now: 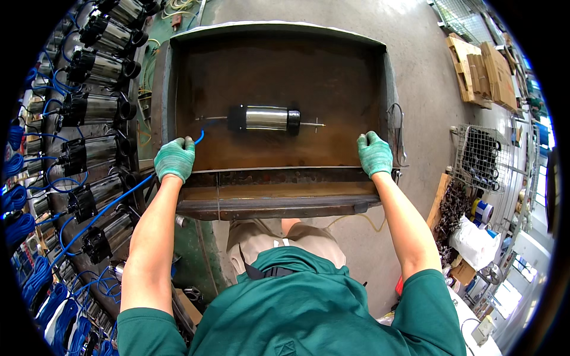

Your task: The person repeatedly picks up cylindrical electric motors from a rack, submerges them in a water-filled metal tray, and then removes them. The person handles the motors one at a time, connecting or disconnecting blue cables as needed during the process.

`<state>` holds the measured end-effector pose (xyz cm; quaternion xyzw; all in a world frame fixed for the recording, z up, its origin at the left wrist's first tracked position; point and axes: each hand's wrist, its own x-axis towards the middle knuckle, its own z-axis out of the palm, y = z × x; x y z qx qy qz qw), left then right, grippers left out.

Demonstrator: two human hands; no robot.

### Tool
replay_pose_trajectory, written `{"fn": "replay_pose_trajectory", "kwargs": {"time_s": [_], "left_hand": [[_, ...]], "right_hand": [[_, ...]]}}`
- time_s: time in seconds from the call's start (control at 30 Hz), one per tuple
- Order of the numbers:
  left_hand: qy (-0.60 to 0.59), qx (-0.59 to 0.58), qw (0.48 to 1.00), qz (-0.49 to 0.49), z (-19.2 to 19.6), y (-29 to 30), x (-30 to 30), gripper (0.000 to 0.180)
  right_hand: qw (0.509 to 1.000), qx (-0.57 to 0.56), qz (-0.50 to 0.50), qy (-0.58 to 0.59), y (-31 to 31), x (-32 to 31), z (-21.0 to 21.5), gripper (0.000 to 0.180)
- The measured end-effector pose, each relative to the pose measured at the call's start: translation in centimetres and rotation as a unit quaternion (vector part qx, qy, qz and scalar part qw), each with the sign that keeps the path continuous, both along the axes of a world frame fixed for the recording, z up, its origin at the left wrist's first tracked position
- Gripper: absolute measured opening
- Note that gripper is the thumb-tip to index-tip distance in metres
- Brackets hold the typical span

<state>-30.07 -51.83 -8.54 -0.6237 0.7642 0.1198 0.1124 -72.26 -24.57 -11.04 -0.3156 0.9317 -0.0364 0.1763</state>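
My left hand (175, 159), in a green glove, is closed around a blue cable (127, 194) at the near left corner of a rusty metal tank (279, 29). A short piece of the cable sticks out past the fingers over the tank. My right hand (375, 155), gloved the same, is curled closed at the near right corner; anything inside its fingers is hidden. Between and beyond both hands, a shiny metal cylinder with black ends (265, 118), like a pump motor, lies sideways in the tank. Thin rods project from both its ends. Neither hand touches it.
To the left, a rack holds several similar cylinders (98, 108), with coiled blue cables (37, 274) beside them. A bent metal hook (399, 133) hangs on the tank's right side. Farther right are cardboard pieces (499, 74), a wire basket (480, 155) and a white bag (476, 244).
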Motion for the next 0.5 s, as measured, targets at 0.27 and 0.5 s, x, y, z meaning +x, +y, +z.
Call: {"fn": "replay_pose_trajectory", "kwargs": {"time_s": [0.27, 0.5], "left_hand": [[0.007, -0.001, 1.0, 0.004, -0.31, -0.04, 0.2, 0.047], [0.0, -0.002, 1.0, 0.002, -0.35, -0.03, 0.27, 0.047]], "right_hand": [[1.0, 0.009, 0.001, -0.002, -0.21, 0.04, 0.22, 0.037], [1.0, 0.018, 0.002, -0.002, -0.3, 0.17, 0.54, 0.037]]}}
